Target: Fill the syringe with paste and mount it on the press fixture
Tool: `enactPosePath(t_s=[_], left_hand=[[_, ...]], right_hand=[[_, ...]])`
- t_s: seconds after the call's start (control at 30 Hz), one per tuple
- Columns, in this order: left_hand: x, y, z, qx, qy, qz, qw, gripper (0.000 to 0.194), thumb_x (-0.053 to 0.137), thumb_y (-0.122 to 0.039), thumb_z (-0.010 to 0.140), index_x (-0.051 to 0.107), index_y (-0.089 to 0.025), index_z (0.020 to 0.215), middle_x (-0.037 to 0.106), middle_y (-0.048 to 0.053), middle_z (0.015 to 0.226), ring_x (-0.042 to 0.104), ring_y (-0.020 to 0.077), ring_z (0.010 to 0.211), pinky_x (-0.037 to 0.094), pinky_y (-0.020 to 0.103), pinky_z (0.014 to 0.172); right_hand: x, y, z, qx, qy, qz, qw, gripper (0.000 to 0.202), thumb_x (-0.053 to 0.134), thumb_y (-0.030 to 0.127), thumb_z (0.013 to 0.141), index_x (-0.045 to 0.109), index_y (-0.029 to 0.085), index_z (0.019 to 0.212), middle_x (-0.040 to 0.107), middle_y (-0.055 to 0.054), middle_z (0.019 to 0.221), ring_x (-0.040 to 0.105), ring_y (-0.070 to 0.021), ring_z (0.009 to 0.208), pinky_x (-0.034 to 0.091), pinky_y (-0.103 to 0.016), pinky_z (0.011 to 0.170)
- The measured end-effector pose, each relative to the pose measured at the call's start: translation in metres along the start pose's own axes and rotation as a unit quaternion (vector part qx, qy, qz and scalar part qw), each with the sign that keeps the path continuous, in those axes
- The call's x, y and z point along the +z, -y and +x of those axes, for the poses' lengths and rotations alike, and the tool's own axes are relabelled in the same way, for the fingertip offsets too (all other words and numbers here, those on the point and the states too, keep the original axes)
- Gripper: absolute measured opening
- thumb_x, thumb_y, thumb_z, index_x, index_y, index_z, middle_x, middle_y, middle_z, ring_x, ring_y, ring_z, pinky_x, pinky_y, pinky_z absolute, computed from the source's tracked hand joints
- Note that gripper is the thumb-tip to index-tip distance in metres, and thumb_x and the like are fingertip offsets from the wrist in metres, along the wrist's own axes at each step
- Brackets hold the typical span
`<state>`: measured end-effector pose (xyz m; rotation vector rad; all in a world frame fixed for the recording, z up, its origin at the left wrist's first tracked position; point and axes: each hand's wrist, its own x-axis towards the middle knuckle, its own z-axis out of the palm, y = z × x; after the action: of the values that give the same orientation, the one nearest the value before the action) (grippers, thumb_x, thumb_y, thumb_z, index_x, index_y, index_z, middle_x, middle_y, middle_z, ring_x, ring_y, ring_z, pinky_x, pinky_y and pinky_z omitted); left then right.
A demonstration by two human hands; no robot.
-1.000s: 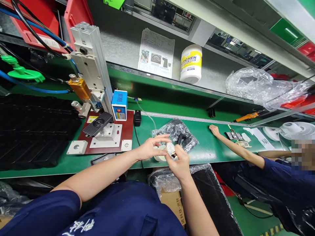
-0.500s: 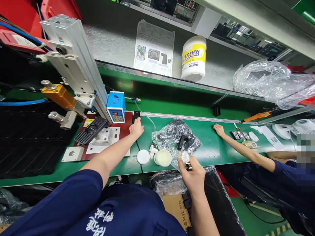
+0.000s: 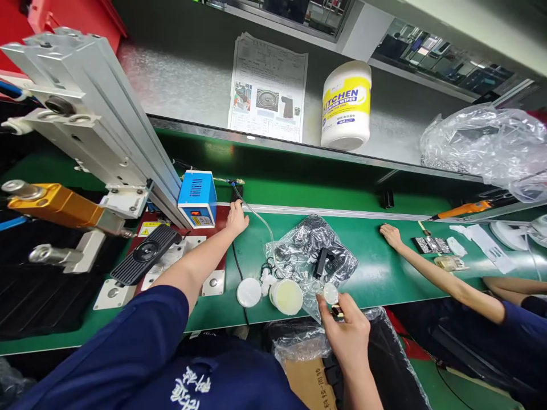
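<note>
My left hand (image 3: 236,219) reaches to the back of the green bench, its fingers closed on the front end of a small black box (image 3: 237,193). Near the front edge my right hand (image 3: 348,327) pinches a small clear round piece (image 3: 330,294); a dark bit with a pale tip (image 3: 337,311) also shows between its fingers. Left of that hand stands an open white tub (image 3: 287,297) of pale yellow stuff, with a white lid (image 3: 248,292) beside it. Behind lies a clear plastic bag (image 3: 314,245) with black parts, a black bracket-like part (image 3: 323,262) on top.
At left stands a metal column press (image 3: 115,114) with a black grille part (image 3: 146,254) under it, beside a blue box (image 3: 197,196). A wipes canister (image 3: 346,108) and printed sheets (image 3: 269,85) occupy the shelf. A co-worker's hand (image 3: 391,234) rests at right, near an orange screwdriver (image 3: 464,209).
The camera view has shifted, so the press looks nearer and the bench sits lower. Both my hands keep about the same places on the bench, the right still pinching the clear round piece.
</note>
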<state>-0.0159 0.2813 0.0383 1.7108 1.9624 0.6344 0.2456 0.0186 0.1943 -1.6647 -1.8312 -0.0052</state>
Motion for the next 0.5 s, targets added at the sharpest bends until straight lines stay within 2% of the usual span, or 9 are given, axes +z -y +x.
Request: enactPosePath(t_s=[0.13,0.27,0.5], left_hand=[[-0.002,-0.001,0.032,-0.025,-0.025,-0.021,0.999,0.056,0.060,-0.017,0.079,0.034,-0.013,0.129,0.043,0.021,0.130,0.058,0.0357,0.114,0.050,0.048,0.093],[-0.004,-0.002,0.054,-0.048,-0.050,-0.039,0.997,0.059,0.058,-0.016,0.080,0.030,-0.010,0.132,0.043,0.024,0.132,0.059,0.0365,0.113,0.050,0.048,0.093],[-0.008,0.004,0.084,-0.050,-0.057,-0.057,0.995,0.086,0.064,-0.012,0.074,0.016,-0.011,0.146,0.040,0.024,0.141,0.055,0.0382,0.119,0.047,0.051,0.100]], right_hand=[[0.003,-0.003,0.003,-0.005,-0.001,-0.008,1.000,0.010,0.066,0.027,0.086,0.062,0.017,0.086,0.050,0.003,0.065,0.049,-0.0107,0.058,0.040,-0.024,0.057],[0.004,-0.005,0.006,-0.005,0.001,-0.021,1.000,0.012,0.066,0.028,0.086,0.062,0.017,0.086,0.051,0.002,0.064,0.049,-0.0110,0.056,0.041,-0.024,0.056],[0.007,-0.007,0.009,-0.008,0.010,-0.036,0.999,0.011,0.064,0.028,0.088,0.062,0.017,0.087,0.054,0.001,0.066,0.053,-0.0119,0.058,0.042,-0.025,0.057]])
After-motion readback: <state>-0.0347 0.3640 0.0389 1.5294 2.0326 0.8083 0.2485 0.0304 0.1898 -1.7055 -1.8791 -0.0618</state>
